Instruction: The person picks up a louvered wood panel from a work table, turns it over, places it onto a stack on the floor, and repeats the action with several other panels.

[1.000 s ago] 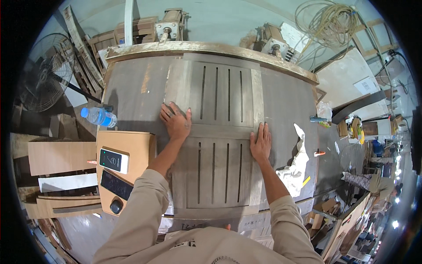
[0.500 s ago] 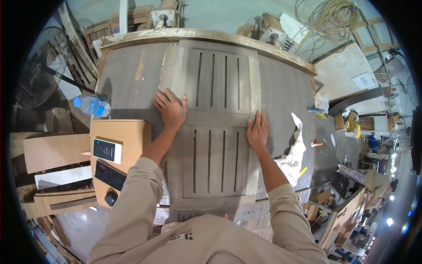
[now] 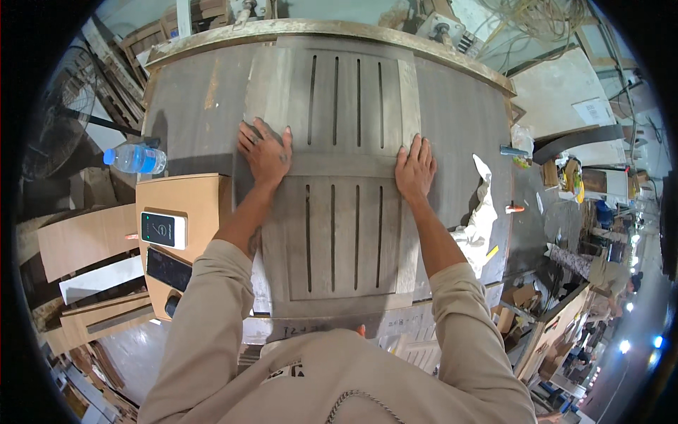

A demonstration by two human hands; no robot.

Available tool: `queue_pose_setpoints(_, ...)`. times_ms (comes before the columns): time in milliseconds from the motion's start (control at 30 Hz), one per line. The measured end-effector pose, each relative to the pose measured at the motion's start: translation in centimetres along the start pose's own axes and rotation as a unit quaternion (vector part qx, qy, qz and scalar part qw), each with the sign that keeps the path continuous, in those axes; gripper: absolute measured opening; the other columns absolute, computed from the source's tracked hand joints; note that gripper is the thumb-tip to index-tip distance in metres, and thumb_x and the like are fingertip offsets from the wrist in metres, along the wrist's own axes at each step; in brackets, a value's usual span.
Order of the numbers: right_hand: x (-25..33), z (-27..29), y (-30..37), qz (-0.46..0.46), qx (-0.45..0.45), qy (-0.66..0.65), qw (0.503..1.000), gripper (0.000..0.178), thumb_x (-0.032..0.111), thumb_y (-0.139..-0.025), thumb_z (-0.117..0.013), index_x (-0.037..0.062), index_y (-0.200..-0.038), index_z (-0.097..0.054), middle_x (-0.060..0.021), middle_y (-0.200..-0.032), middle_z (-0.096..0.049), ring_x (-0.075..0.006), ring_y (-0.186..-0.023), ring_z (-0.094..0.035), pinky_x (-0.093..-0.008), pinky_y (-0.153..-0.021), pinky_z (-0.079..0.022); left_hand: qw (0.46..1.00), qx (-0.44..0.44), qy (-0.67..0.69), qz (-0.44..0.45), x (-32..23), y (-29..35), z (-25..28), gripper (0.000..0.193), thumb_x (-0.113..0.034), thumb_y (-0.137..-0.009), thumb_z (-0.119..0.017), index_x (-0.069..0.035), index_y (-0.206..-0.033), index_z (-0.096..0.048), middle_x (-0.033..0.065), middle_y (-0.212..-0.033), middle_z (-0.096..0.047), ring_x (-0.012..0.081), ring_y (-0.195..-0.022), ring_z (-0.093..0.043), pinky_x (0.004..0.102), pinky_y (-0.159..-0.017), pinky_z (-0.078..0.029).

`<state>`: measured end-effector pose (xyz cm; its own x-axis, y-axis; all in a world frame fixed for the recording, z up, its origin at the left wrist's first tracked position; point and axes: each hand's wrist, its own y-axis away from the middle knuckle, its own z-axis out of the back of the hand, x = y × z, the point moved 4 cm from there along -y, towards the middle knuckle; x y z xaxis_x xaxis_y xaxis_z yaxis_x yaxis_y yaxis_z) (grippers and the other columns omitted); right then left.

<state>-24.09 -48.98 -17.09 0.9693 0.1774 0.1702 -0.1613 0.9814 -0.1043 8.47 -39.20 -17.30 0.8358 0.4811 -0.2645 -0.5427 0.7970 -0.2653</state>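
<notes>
While we rest our left hand (image 3: pixel 268 158), open, loosely spread, on the slotted wooden panel (image 3: pixel 333 167), our right hand (image 3: pixel 415 171) lies open at its right edge, both grasping nothing.

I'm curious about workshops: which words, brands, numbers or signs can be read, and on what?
Located, not quoted:
Pale flat strip at the near edge: dark handwriting.
Beige cloth shirt: dark print, unclear.
Clear plastic bottle, blue label: too small.
White rectangular device: too small.
White paper sheet, upper right: too small.
</notes>
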Motion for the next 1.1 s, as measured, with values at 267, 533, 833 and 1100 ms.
queue_pose_setpoints(267, 0.4, -0.2, -0.9, 0.015, -0.004, -0.004, 1.0, 0.057, 0.038, -0.096, -0.035, 0.0047, -0.142, -0.029, -0.0204, -0.145, -0.032, -0.0336, -0.135, -0.029, -0.0514, -0.11, -0.021, 1.0, -0.017, -0.021, -0.014, 0.5, -0.9, -0.4, 0.072, -0.048, -0.09, -0.047, 0.013, -0.125, -0.034, 0.0423, -0.127, -0.029, 0.0523, -0.117, -0.031, 0.0582, -0.1, -0.024)
queue_pose_setpoints(533, -0.1, -1.1, -0.8, 0.028, -0.051, 0.0, 0.998, 0.057, 0.04, -0.095, -0.034, 0.0062, -0.141, -0.033, -0.0195, -0.143, -0.036, -0.0321, -0.133, -0.033, -0.0509, -0.108, -0.024, 1.0, 0.004, 0.011, -0.021, 0.7, -0.6, -1.1, 0.073, -0.05, -0.088, -0.05, 0.011, -0.123, -0.033, 0.0386, -0.125, -0.029, 0.0489, -0.116, -0.03, 0.0562, -0.098, -0.026)
queue_pose_setpoints(833, -0.3, -1.6, -0.6, 0.031, -0.069, -0.031, 0.997, 0.058, 0.042, -0.094, -0.037, 0.0061, -0.139, -0.037, -0.0184, -0.142, -0.038, -0.0307, -0.134, -0.032, -0.0512, -0.108, -0.023, 0.999, -0.031, 0.008, -0.023, 1.9, -0.4, -1.8, 0.08, -0.055, -0.088, -0.047, 0.009, -0.132, -0.031, 0.0394, -0.131, -0.027, 0.0508, -0.119, -0.03, 0.0585, -0.1, -0.022)
queue_pose_setpoints(1100, -3.8, 0.1, 0.0, -0.044, -0.019, -0.183, 0.982, 0.055, 0.043, -0.091, -0.043, 0.0064, -0.132, -0.048, -0.0191, -0.136, -0.047, -0.0334, -0.129, -0.039, -0.0432, -0.107, -0.029, 0.998, 0.029, 0.037, -0.042, 1.5, 6.8, -0.3, 0.07, -0.049, -0.095, -0.035, 0.002, -0.142, -0.025, 0.0343, -0.145, -0.02, 0.0471, -0.137, -0.014, 0.0589, -0.109, -0.01)
